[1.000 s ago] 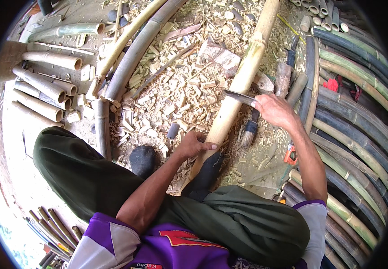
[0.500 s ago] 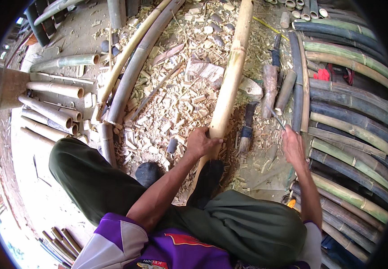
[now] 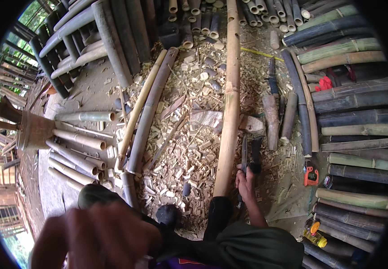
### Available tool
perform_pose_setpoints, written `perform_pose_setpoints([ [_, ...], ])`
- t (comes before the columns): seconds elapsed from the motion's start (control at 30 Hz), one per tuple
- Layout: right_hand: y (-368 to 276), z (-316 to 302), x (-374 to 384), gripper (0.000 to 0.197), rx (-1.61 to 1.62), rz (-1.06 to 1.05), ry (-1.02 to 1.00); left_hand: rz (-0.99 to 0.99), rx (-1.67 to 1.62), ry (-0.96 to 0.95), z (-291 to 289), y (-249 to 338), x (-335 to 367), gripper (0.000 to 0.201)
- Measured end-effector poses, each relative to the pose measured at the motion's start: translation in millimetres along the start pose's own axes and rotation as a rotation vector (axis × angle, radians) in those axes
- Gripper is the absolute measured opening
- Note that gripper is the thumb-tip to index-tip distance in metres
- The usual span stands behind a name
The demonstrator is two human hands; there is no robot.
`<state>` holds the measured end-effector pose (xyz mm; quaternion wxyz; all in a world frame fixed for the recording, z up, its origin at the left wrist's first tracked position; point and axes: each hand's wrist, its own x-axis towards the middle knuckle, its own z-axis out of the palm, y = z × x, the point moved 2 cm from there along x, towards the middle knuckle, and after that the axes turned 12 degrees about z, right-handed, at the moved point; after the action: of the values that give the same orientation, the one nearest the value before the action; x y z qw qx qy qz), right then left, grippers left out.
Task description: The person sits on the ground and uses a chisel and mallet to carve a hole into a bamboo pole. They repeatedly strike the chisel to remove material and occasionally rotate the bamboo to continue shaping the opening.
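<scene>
A long pale bamboo pole (image 3: pixel 230 116) runs away from me, its near end at my dark-covered foot (image 3: pixel 217 215). To the right of the pole, my right hand (image 3: pixel 246 181) is closed round a knife (image 3: pixel 244 150) whose blade points away from me. Just beside it lies another dark-bladed tool (image 3: pixel 256 150), partly hidden by the hand. My left hand (image 3: pixel 100 233) is raised close to the camera at the lower left. It is large and blurred, so its fingers and anything in them cannot be made out.
Wood chips (image 3: pixel 194 157) cover the ground round a wooden block (image 3: pixel 206 119). Bamboo lengths (image 3: pixel 151 107) lie left of the pole. Cut bamboo pieces (image 3: pixel 355 107) line the right side, near an orange-handled tool (image 3: pixel 311 175). A yellow tape (image 3: pixel 261 53) lies farther off.
My left hand has left the bamboo pole and come up close to the camera. My right hand has moved left, beside the pole, with the knife. The view has tilted up.
</scene>
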<state>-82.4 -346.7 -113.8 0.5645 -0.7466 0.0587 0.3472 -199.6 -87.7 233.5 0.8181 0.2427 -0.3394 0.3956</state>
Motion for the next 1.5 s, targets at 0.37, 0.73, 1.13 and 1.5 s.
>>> perform_pose_setpoints([
  [0.37, -2, -7, 1, 0.015, -0.079, -0.004, -0.022, -0.144, 0.018, 0.038, -61, 18, 8, 0.015],
  [0.73, 53, -29, 1, 0.010, -0.411, -0.258, 0.070, -1.150, 2.336, 0.265, -427, 55, -115, 0.034],
  [1.13, -8, -2, -16, 0.016, -0.078, -0.059, -0.022, 0.054, 2.778, 0.498, -289, 100, -84, 0.072],
  [1.5, -24, -13, -8, 0.021, 0.173, -0.041, -0.087, -0.066, 0.314, 1.199, -285, 34, -113, 0.026],
])
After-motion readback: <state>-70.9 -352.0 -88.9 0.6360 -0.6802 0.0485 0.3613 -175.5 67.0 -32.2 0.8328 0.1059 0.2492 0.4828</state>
